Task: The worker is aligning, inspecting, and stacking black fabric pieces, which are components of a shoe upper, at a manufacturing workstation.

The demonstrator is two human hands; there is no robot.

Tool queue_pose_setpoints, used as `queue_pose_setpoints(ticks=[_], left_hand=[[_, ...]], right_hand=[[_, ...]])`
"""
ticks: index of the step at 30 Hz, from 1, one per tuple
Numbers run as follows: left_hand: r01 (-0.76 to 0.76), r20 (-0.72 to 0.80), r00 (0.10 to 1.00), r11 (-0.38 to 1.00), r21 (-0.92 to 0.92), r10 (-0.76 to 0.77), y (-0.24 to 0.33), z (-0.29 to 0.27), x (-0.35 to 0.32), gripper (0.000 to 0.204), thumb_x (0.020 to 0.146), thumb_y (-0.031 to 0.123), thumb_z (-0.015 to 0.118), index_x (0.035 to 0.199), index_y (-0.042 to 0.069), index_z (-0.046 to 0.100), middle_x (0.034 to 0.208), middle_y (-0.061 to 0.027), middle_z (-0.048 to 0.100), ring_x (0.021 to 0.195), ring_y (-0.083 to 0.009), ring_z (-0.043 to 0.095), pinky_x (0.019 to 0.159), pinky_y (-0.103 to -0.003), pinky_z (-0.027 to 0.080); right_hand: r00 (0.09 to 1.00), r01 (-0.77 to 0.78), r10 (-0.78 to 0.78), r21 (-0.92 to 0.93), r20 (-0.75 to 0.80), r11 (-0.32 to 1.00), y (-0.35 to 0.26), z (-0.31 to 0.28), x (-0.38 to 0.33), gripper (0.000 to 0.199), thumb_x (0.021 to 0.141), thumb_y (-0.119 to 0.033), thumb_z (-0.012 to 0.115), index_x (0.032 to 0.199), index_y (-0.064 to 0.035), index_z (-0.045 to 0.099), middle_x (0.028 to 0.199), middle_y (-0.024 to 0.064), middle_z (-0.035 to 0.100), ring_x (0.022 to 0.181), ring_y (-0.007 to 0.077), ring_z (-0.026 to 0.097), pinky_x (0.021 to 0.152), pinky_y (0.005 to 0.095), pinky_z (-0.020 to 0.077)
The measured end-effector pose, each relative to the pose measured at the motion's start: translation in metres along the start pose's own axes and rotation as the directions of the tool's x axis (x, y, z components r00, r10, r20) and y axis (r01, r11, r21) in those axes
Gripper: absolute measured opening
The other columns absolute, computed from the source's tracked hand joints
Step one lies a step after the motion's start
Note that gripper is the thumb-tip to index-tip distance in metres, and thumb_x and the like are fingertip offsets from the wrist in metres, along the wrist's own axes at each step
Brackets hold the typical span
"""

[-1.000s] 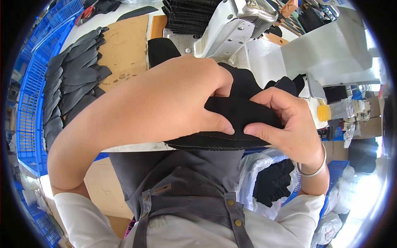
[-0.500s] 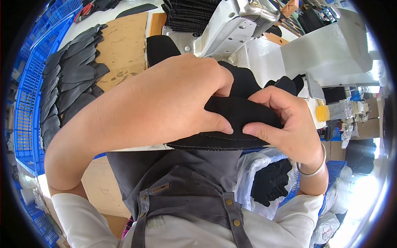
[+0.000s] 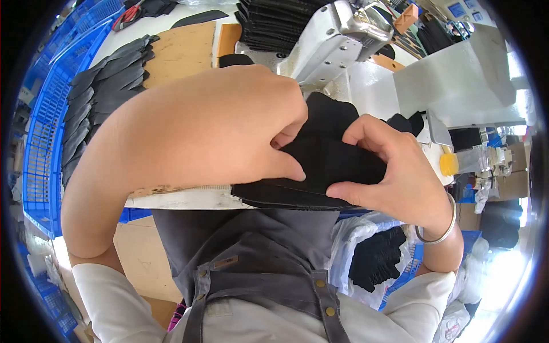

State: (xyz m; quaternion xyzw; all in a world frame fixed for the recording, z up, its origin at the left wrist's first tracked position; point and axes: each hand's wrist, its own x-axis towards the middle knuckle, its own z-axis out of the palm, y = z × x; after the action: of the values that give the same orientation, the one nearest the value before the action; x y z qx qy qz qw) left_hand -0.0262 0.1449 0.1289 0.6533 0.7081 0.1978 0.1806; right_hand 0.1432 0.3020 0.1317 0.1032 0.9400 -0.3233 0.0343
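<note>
A folded black fabric piece (image 3: 331, 166) with a stitched line along its near side lies at the table's front edge, between my hands. My left hand (image 3: 257, 126) reaches across from the left, its thumb on the cloth and its other fingers curled at the fold, partly hidden. From the right, my right hand (image 3: 394, 166) pinches the same cloth, thumb on the near side and fingers over the far side. More black fabric (image 3: 329, 114) lies just beyond, towards a silver metal machine (image 3: 331, 51).
Overlapping dark leaf-shaped pieces (image 3: 111, 80) lie on the left beside a brown board (image 3: 183, 48). A black stack (image 3: 274, 23) stands at the back. Blue crates (image 3: 43, 143) line the left. A plastic-lined bin (image 3: 337, 251) with black pieces sits below, and a yellow-capped bottle (image 3: 449, 164) stands right.
My left hand has shifted slightly left along the fabric, and its thumb has drawn away from the right thumb. The right thumb has moved lower and a little left on the cloth.
</note>
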Motion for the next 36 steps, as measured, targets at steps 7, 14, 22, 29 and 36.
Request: queue_pose_setpoints(ticks=[7, 14, 22, 29, 36], left_hand=[[0.004, -0.008, 1.0, 0.997, -0.079, -0.005, -0.005, 0.001, -0.004, 0.032, 0.079, 0.021, 0.073, 0.068, -0.001, 0.053, 0.053, -0.0106, 0.055, 0.048, -0.0246, 0.054, 0.048, -0.033, 0.038], [0.06, 0.012, 0.998, 0.994, -0.091, -0.059, -0.002, -0.001, -0.01, 0.031, 0.079, 0.02, 0.073, 0.068, -0.001, 0.053, 0.054, -0.0124, 0.056, 0.052, -0.0283, 0.056, 0.05, -0.035, 0.039], [-0.145, -0.084, 0.986, 0.989, 0.021, 0.147, 0.002, 0.011, -0.018, 0.025, 0.074, 0.017, 0.075, 0.077, 0.001, 0.056, 0.068, -0.0112, 0.06, 0.063, -0.0288, 0.058, 0.055, -0.036, 0.041], [-0.097, -0.289, 0.937, 0.942, 0.32, 0.195, 0.05, 0.069, -0.034, 0.081, 0.061, 0.027, 0.071, 0.132, -0.003, 0.044, 0.135, -0.0181, 0.046, 0.126, -0.0308, 0.045, 0.101, -0.042, 0.037], [-0.068, -0.248, 0.95, 0.902, 0.425, 0.189, 0.042, 0.087, -0.03, 0.084, 0.061, 0.036, 0.069, 0.132, -0.002, 0.046, 0.139, -0.0168, 0.046, 0.128, -0.0321, 0.044, 0.106, -0.044, 0.032]], right_hand=[[0.999, -0.018, 0.022, 0.109, -0.034, 0.994, 0.006, 0.003, 0.0, 0.044, 0.063, -0.017, 0.082, 0.09, -0.0015, 0.05, 0.067, 0.0117, 0.051, 0.058, 0.0219, 0.046, 0.058, 0.0297, 0.0415], [0.998, 0.013, -0.006, 0.133, -0.058, 0.991, 0.003, 0.006, 0.003, 0.045, 0.062, -0.014, 0.083, 0.09, -0.0004, 0.05, 0.067, 0.0114, 0.052, 0.059, 0.0195, 0.046, 0.061, 0.0282, 0.0431], [0.998, 0.023, -0.02, 0.066, -0.052, 0.998, 0.004, 0.002, -0.001, 0.044, 0.063, -0.016, 0.082, 0.09, -0.0016, 0.05, 0.069, 0.0131, 0.053, 0.059, 0.0261, 0.049, 0.058, 0.0312, 0.0425], [0.988, 0.144, -0.144, -0.012, -0.053, 0.99, 0.01, -0.001, 0.003, 0.033, 0.068, -0.007, 0.074, 0.09, -0.0008, 0.052, 0.065, 0.0092, 0.057, 0.057, 0.0155, 0.053, 0.058, 0.0286, 0.0437], [0.951, -0.292, 0.241, 0.298, 0.196, 0.909, 0.019, -0.03, -0.011, 0.026, 0.087, -0.02, 0.064, 0.081, 0.0041, 0.058, 0.063, 0.0068, 0.061, 0.045, 0.0101, 0.058, 0.042, 0.0242, 0.0428]])
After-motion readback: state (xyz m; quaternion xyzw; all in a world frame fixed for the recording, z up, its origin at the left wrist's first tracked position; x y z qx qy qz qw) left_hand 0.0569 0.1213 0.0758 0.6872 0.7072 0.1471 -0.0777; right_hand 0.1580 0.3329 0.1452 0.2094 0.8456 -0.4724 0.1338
